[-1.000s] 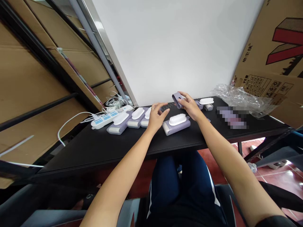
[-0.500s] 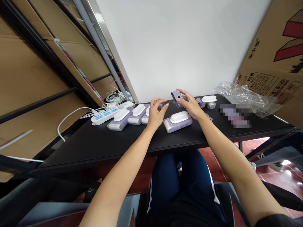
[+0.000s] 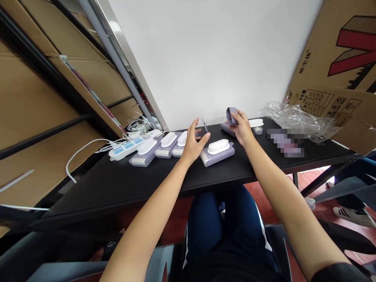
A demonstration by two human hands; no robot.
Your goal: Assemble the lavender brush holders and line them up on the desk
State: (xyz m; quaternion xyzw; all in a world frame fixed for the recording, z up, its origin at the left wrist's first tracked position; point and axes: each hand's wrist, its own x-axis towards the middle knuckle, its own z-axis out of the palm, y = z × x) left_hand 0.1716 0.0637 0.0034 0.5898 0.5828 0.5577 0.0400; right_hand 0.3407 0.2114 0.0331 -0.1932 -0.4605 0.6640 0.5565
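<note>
My right hand (image 3: 241,127) is closed on a hollow purple casing (image 3: 232,116), raised above the back of the black table. A coiled cord (image 3: 216,120) stretches leftward from the casing toward a small thin purple piece (image 3: 205,125) beside my left hand. My left hand (image 3: 194,143) is raised with its fingers apart, and nothing shows between them. Between and below my hands lies a purple device with a white bristle brush (image 3: 219,146) on top. Several similar purple devices with white tops (image 3: 168,139) stand in a row left of my left hand, the nearest partly hidden by it.
A white power strip (image 3: 126,148) with tangled cables lies at the table's left. Clear plastic wrap (image 3: 302,117) and a pixelated patch are on the right, before a large cardboard box (image 3: 331,86). Another white-topped device (image 3: 256,123) is behind my right hand.
My right hand has moved right with the casing, away from my left hand. The coiled cord is now stretched out, and my left hand's fingers have spread. The view has shifted slightly.
</note>
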